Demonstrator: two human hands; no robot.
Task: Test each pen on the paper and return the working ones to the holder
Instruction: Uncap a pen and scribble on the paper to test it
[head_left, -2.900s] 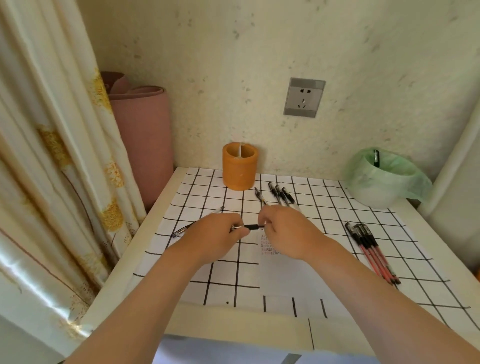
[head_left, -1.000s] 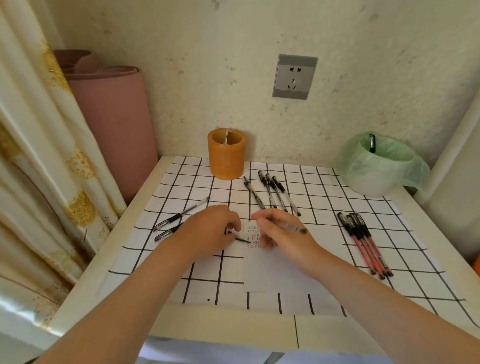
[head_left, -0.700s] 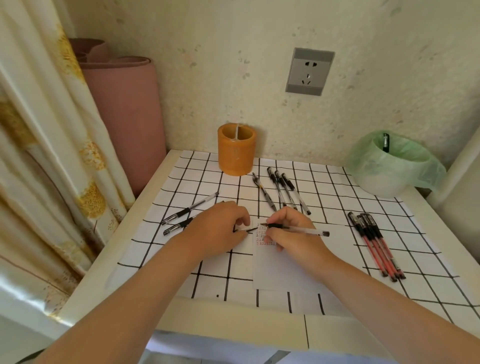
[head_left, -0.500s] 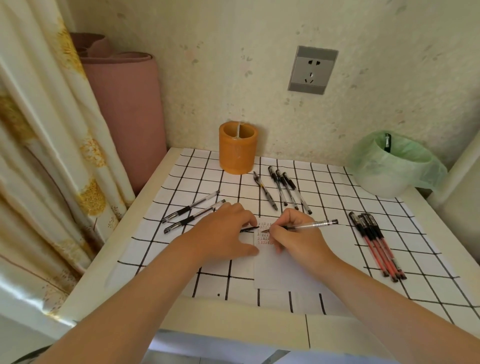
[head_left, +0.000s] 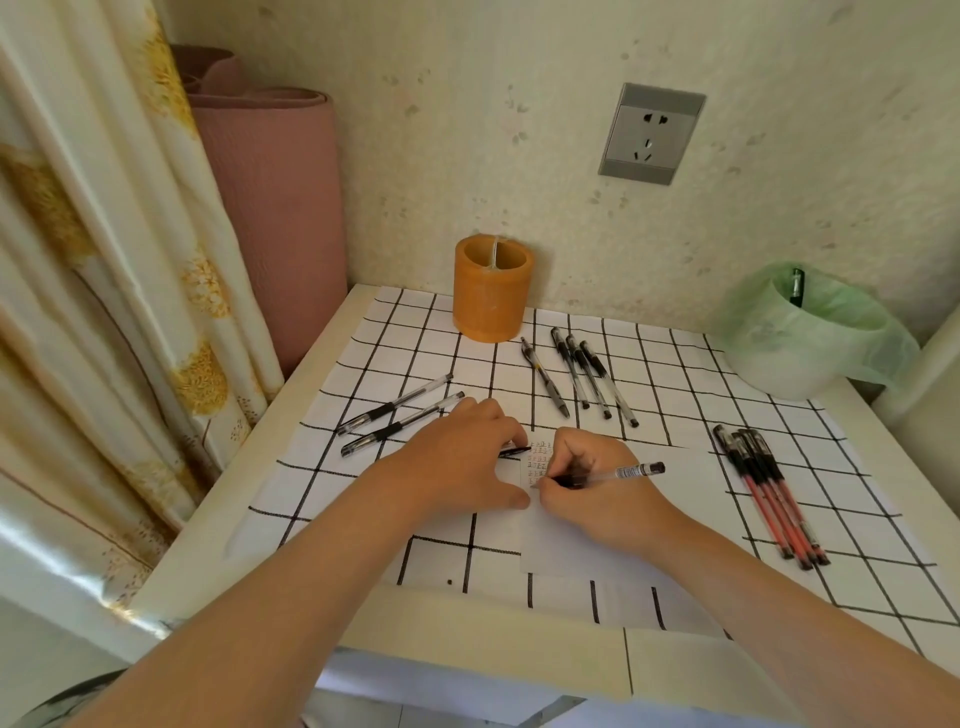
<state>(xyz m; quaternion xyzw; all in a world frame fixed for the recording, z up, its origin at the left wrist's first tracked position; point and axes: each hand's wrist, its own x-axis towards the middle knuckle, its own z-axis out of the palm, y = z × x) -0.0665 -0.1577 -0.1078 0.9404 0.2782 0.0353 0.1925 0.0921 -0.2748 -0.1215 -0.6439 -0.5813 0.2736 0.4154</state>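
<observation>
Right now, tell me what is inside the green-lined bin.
One dark pen leans against the inner wall of the bin. The bottom is hidden by its near wall.

txt: none legible | paper (head_left: 696, 499): tiny marks, unreadable | pen (head_left: 631, 472) label: blurred

The cream counter (head_left: 493, 639) stands in a corner, and a white sheet with a black grid (head_left: 675, 374) covers most of its top, leaving the front and left edges bare. An orange holder (head_left: 491, 296) stands upright at the back of the sheet. Two pens (head_left: 400, 415) lie side by side to the left. Four pens (head_left: 582, 379) lie close together just right of the holder, pointing toward the front. Red pens (head_left: 769, 499) lie bunched near the right side. A white paper (head_left: 691, 478) lies flat in the middle front. A bin with a green bag (head_left: 795, 358) sits in the back right corner.
</observation>
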